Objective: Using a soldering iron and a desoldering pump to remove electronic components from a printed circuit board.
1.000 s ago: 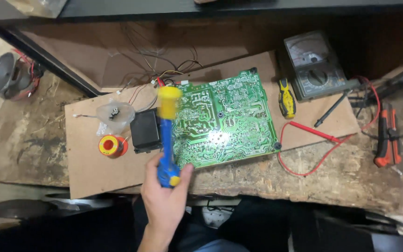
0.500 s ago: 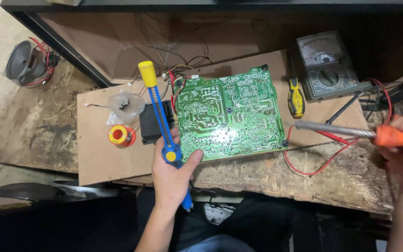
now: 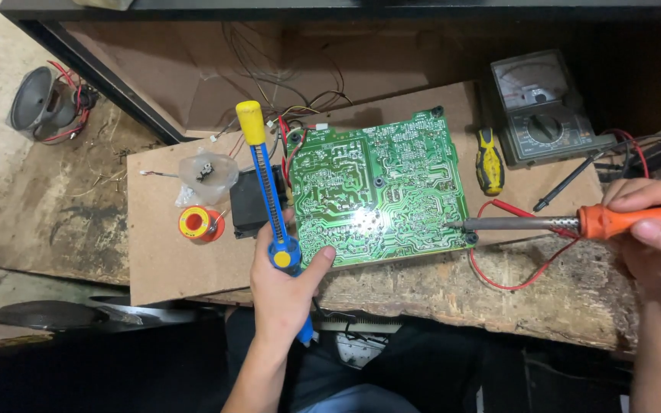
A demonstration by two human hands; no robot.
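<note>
— Left hand (image 3: 281, 287)?
— Fist closed around the blue desoldering pump (image 3: 269, 191), upright beside the green circuit board (image 3: 380, 187) at the counter's front edge.
— Right hand (image 3: 656, 241)?
— Gripped the orange soldering iron (image 3: 575, 223), tip touching the board's right edge.

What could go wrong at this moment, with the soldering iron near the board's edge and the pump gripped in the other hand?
1. The soldering iron in the right hand lies just above the red test lead; its hot barrel could scorch the insulation.
2. The left hand grips the blue desoldering pump while its thumb rests on the green circuit board, which looks otherwise unclamped and might shift.
3. The yellow screwdriver beside the board could be knocked.
</note>
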